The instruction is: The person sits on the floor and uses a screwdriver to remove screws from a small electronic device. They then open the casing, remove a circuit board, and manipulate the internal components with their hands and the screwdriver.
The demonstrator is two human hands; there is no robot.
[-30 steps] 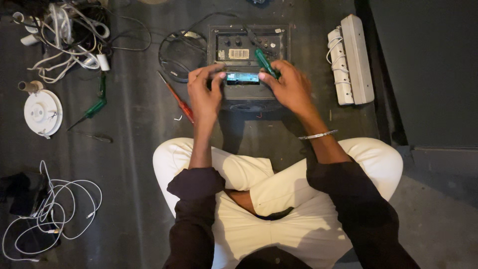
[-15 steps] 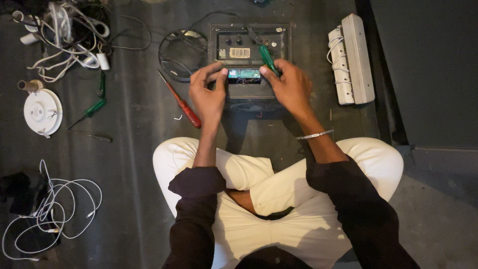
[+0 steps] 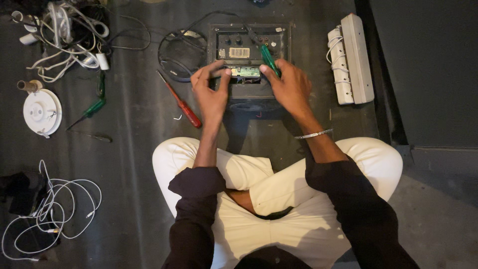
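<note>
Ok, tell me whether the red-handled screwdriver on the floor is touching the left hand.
Apart. The head view shows the red-handled screwdriver lying on the floor with a strip of bare floor between it and the left hand, whose fingers rest on the dark box.

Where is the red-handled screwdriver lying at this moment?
In the head view, the red-handled screwdriver lies on the floor just left of the left hand, between the round black ring and the person's knee.
</note>
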